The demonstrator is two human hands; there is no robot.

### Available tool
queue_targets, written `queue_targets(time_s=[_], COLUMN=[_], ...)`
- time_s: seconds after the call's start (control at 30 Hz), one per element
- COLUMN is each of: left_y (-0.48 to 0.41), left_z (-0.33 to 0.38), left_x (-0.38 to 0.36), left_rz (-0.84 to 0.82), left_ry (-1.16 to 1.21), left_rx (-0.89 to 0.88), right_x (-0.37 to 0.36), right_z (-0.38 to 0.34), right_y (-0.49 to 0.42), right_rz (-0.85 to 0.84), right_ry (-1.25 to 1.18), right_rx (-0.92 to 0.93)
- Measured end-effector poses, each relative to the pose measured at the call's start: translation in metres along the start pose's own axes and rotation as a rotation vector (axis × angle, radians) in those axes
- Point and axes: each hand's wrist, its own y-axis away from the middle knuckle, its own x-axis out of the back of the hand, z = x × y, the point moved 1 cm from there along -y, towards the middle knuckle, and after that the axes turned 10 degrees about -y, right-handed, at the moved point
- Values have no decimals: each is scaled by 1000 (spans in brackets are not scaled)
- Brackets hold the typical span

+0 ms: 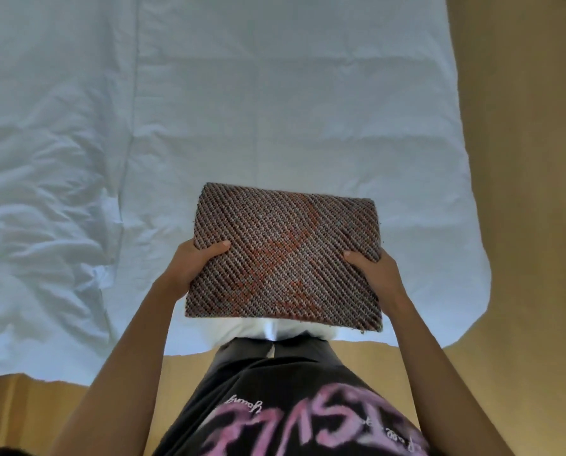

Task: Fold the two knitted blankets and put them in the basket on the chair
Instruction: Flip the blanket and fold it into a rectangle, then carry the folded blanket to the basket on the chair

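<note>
A knitted blanket (286, 256) with brown-and-white diagonal stripes and a faint orange pattern is folded into a flat rectangle. It is held up just above the near edge of the bed. My left hand (194, 263) grips its left edge, thumb on top. My right hand (374, 269) grips its right edge, thumb on top as well. Only this one blanket shows. No basket or chair is in view.
A white bed sheet (209, 110) covers the bed, wrinkled at the left and ending at a rounded corner on the right. Tan floor (522, 159) runs along the right side and the near edge. My dark shirt with pink lettering (291, 413) fills the bottom.
</note>
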Motion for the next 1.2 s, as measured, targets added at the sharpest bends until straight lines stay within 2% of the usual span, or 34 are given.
queue_targets(time_s=[0.13, 0.33, 0.67, 0.9, 1.2], left_y=[10, 9, 12, 35, 115], left_z=[8, 20, 47, 58, 26], left_x=[2, 11, 5, -57, -203], left_rz=[-3, -63, -332, -528, -791], left_ry=[-26, -99, -311, -500, -801], left_rx=[-41, -98, -237, -291, -358], right_x=[1, -5, -7, 28, 94], right_z=[-2, 2, 54, 100, 204], right_y=[17, 42, 116, 176, 288], right_rz=[-1, 86, 373, 584, 846], right_ry=[-8, -72, -302, -466, -771], right_rx=[35, 89, 130, 94, 63])
